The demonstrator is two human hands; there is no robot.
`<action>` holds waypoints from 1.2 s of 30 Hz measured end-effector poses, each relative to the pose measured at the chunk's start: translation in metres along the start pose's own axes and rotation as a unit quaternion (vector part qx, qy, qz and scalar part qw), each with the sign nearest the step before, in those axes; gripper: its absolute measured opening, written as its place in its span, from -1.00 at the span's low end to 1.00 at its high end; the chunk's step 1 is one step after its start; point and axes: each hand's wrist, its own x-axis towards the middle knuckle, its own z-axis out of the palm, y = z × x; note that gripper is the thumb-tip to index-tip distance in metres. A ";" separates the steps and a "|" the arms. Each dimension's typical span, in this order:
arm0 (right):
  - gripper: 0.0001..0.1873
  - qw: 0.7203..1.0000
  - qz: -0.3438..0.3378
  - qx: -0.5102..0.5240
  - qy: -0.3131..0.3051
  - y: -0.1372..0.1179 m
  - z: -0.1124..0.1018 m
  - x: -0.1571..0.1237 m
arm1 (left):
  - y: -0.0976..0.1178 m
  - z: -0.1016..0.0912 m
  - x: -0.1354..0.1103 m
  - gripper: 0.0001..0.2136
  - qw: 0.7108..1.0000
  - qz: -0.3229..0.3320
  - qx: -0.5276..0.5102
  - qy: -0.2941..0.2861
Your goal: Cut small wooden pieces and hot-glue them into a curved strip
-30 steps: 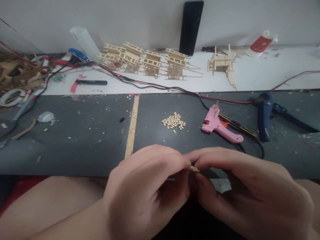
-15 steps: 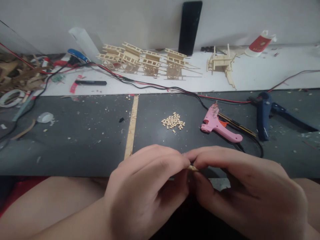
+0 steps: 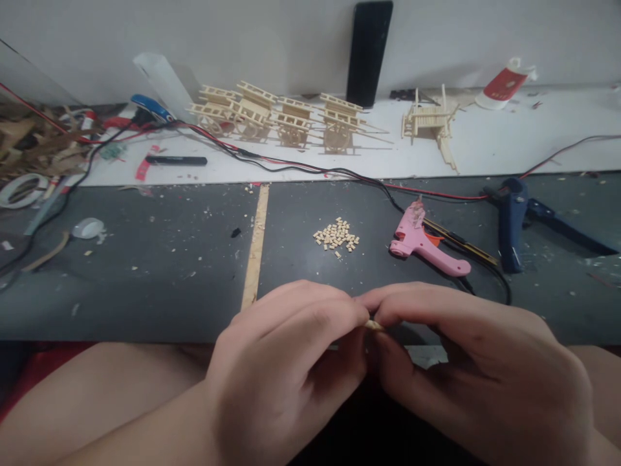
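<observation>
Between my fingertips, just over the desk's front edge, sits a small pale wooden piece (image 3: 372,325), mostly hidden by the fingers. My left hand (image 3: 291,369) pinches it from the left. From the right, my right hand (image 3: 490,362) closes thumb and forefinger on the same piece. Beyond the hands lies a loose pile of tiny cut wooden bits (image 3: 337,235) on the grey desk. A pink glue gun (image 3: 427,243) rests right of the pile, with its orange trigger showing.
Dark blue cutters (image 3: 513,226) lie at the right, past a yellow-and-black thin tool (image 3: 460,241). A wooden strip (image 3: 256,246) crosses the desk. Behind, several miniature wooden carts (image 3: 294,120) stand on a white ledge, near a leaning phone (image 3: 369,55) and a red-white paper cup (image 3: 504,84). Cables run across.
Both hands hold almost the same pose, with only a very slight shift. Everything on the desk stays where it was.
</observation>
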 end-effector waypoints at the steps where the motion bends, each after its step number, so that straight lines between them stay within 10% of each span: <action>1: -0.80 1.000 -0.001 0.000 0.001 0.000 0.000 0.000 | 0.000 0.000 0.000 -0.82 1.000 0.001 0.002 0.003; 36: -0.78 0.999 0.009 0.035 0.000 -0.002 -0.001 -0.005 | 0.006 -0.002 0.002 -0.81 0.999 -0.021 -0.024 0.005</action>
